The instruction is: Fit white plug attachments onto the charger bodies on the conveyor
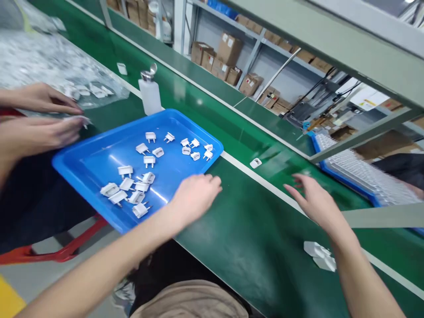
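A long green table crosses the room. At its left, a clear plastic bag spreads wide, many white parts inside. Beside it sits a blue tray, holding roughly nineteen white two-pronged plug pieces in loose groups. A co-worker's hands pinch a white part left of the tray. The wearer's left hand hovers by the tray's right edge, fingers curled close; I cannot tell whether they hold anything. The right hand is over the table, fingers parted, nothing visible between them. One loose white piece lies between and beyond the hands; white parts lie beside the right forearm. The work looks partway along: pieces fill some of the tray, others remain outside.
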`<state>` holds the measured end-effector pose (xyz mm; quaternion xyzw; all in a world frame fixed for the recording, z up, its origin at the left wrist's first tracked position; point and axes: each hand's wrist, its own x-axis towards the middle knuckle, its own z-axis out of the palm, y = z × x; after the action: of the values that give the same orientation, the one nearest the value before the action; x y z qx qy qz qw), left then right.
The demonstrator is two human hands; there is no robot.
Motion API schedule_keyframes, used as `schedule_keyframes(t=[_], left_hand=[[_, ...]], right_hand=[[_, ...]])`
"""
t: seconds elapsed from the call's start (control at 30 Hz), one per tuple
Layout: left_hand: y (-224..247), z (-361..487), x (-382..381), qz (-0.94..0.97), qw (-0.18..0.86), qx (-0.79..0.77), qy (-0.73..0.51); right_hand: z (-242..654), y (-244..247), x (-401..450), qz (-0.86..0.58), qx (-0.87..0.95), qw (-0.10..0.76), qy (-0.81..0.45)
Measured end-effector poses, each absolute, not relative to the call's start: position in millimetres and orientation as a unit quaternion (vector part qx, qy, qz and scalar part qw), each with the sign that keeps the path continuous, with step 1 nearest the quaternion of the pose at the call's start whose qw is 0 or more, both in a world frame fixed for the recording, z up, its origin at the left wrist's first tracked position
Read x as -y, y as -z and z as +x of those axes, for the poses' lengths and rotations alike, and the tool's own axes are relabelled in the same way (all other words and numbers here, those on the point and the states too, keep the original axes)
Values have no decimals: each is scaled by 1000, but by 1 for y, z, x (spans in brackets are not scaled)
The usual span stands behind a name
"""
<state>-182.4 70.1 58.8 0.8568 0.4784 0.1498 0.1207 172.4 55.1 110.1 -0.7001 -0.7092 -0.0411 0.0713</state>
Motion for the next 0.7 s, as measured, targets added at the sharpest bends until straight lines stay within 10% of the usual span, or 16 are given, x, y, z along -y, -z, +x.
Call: schedule_keyframes(t=[0.27, 0.7], left_hand=[[-74, -209, -164, 799, 86, -584, -116], [-49, -154, -34, 798, 342, -435, -240]], right_hand=[[118, -75, -185, -729, 677, 72, -70], [88, -19, 14, -482, 831, 241, -140]])
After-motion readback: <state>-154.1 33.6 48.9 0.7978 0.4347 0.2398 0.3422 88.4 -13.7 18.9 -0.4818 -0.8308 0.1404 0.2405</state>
